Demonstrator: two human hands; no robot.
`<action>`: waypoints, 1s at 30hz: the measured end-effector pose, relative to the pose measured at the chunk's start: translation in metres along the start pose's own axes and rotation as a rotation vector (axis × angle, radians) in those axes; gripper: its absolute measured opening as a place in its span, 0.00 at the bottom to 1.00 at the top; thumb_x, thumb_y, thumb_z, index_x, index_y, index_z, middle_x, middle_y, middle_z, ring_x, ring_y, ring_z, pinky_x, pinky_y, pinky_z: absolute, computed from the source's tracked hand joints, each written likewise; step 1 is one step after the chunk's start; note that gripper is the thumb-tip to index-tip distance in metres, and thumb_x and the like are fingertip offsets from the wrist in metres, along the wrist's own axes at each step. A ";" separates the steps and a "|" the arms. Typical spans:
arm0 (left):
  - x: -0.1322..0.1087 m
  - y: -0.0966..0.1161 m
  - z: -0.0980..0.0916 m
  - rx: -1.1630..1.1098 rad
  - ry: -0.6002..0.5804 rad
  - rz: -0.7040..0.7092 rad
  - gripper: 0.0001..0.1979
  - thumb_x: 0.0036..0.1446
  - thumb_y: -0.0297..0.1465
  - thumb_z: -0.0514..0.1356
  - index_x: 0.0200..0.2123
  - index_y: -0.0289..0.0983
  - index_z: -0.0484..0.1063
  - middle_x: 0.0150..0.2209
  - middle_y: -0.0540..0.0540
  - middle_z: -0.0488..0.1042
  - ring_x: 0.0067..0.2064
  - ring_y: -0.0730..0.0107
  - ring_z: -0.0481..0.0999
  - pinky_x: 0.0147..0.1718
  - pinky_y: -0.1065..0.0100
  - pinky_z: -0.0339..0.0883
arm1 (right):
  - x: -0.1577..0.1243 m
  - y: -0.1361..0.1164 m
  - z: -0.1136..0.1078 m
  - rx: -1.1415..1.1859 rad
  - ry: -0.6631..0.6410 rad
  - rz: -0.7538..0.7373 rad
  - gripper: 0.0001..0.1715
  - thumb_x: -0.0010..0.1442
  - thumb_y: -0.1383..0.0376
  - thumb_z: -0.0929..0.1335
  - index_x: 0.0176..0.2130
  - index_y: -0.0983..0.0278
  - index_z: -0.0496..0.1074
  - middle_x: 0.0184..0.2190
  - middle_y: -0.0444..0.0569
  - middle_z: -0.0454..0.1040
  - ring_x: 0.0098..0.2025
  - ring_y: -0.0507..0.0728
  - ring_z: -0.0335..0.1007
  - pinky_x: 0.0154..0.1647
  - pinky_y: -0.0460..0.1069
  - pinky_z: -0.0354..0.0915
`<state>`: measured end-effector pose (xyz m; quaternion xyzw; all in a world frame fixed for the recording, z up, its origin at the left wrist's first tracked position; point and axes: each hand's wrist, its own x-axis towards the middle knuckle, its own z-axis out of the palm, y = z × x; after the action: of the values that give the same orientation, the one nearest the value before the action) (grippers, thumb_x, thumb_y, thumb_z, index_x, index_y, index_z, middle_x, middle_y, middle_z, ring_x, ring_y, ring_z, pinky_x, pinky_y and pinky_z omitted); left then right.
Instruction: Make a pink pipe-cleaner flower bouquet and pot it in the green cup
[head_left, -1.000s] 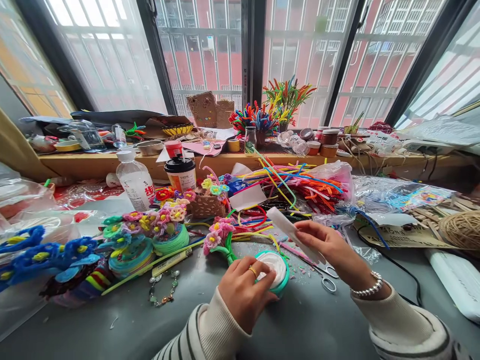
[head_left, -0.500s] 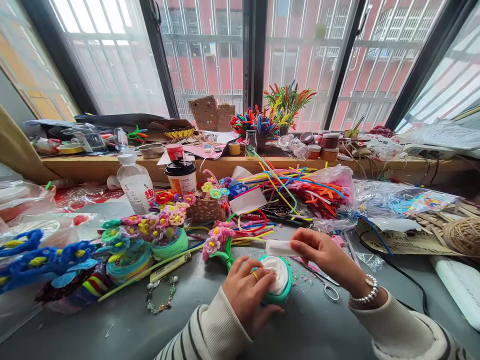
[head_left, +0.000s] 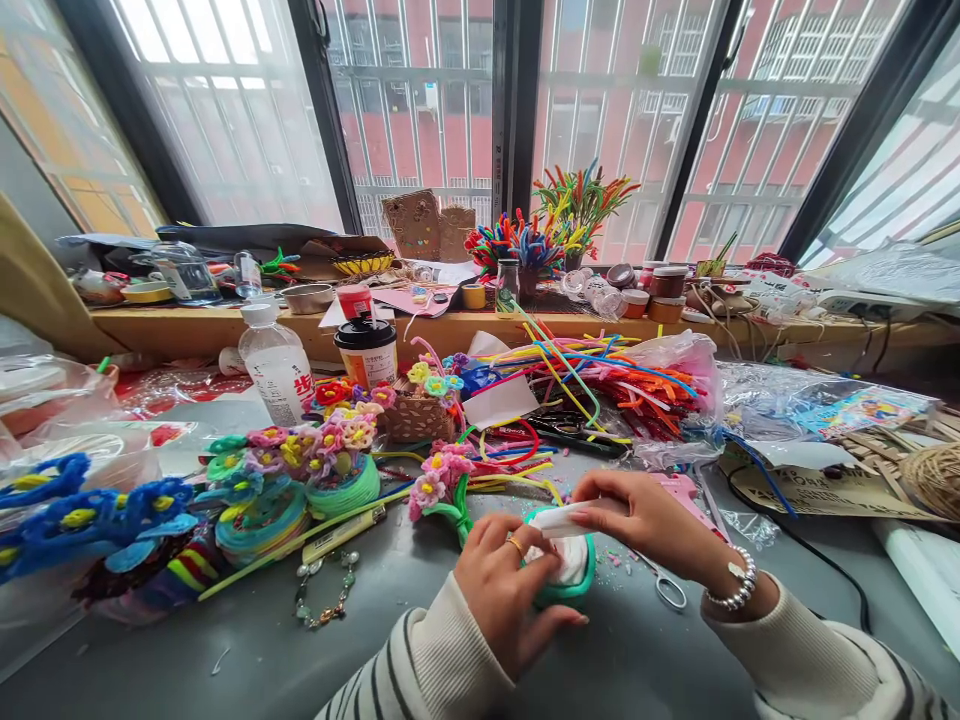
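Observation:
A small round pot with a green wall [head_left: 576,597] stands on the grey table, with white, soft-looking stuffing [head_left: 574,562] inside it. My left hand [head_left: 504,590], a ring on one finger, curls over the pot's left side; its fingertips reach onto the stuffing and its thumb lies along the near side. Pinched between the thumb and fingers of my right hand [head_left: 637,522] is a white paper-like strip [head_left: 559,521], held low over the pot's far rim. A pink fuzzy-wire flower bunch [head_left: 442,478] with green stems lies just beyond my left hand.
White-handled scissors [head_left: 670,591] and a pink glue gun [head_left: 684,490] lie right of the pot. Flower-topped pots [head_left: 341,490] and a beaded bracelet [head_left: 326,590] are on the left. Behind are a water bottle [head_left: 274,365], a lidded cup [head_left: 365,352] and bundled pipe cleaners [head_left: 645,385].
My right hand has brought the white strip down and slightly nearer, from beyond the pot to over its far rim. My left hand stays on the pot.

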<state>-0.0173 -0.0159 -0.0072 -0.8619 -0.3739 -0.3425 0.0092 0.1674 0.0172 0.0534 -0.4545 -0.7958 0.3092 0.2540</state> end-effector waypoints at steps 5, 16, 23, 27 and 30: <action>0.012 -0.005 -0.022 -0.146 0.034 -0.183 0.11 0.50 0.32 0.52 0.37 0.36 0.66 0.33 0.45 0.70 0.35 0.67 0.67 0.34 0.65 0.62 | 0.001 0.000 -0.002 -0.040 -0.058 0.008 0.13 0.51 0.58 0.63 0.28 0.65 0.70 0.25 0.44 0.71 0.28 0.51 0.64 0.27 0.44 0.57; 0.035 -0.010 -0.006 -0.093 -0.089 -0.222 0.06 0.49 0.31 0.54 0.29 0.37 0.69 0.26 0.49 0.74 0.29 0.68 0.68 0.29 0.66 0.62 | 0.003 -0.007 0.005 -0.281 -0.010 -0.082 0.09 0.51 0.61 0.64 0.27 0.64 0.69 0.24 0.44 0.72 0.27 0.52 0.64 0.26 0.44 0.56; 0.031 -0.001 -0.012 0.032 -0.169 -0.335 0.07 0.45 0.28 0.57 0.32 0.38 0.67 0.27 0.51 0.75 0.30 0.65 0.68 0.30 0.63 0.59 | 0.003 -0.003 0.006 -0.305 0.019 -0.099 0.07 0.52 0.68 0.62 0.31 0.64 0.69 0.28 0.45 0.72 0.30 0.52 0.65 0.31 0.45 0.58; 0.030 0.002 -0.011 0.060 -0.144 -0.309 0.15 0.45 0.27 0.57 0.39 0.38 0.64 0.29 0.51 0.74 0.33 0.63 0.67 0.32 0.62 0.59 | 0.004 -0.002 0.006 -0.330 0.019 -0.106 0.08 0.52 0.68 0.62 0.32 0.64 0.69 0.28 0.45 0.72 0.31 0.53 0.65 0.31 0.45 0.58; 0.029 0.003 -0.010 0.061 -0.130 -0.289 0.17 0.45 0.26 0.56 0.42 0.38 0.61 0.28 0.52 0.74 0.33 0.63 0.67 0.32 0.61 0.58 | 0.005 -0.002 0.007 -0.354 0.002 -0.103 0.08 0.52 0.67 0.62 0.31 0.64 0.69 0.28 0.46 0.71 0.31 0.53 0.65 0.31 0.46 0.58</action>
<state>-0.0072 -0.0019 0.0185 -0.8187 -0.5041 -0.2723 -0.0382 0.1593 0.0189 0.0510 -0.4512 -0.8597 0.1504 0.1865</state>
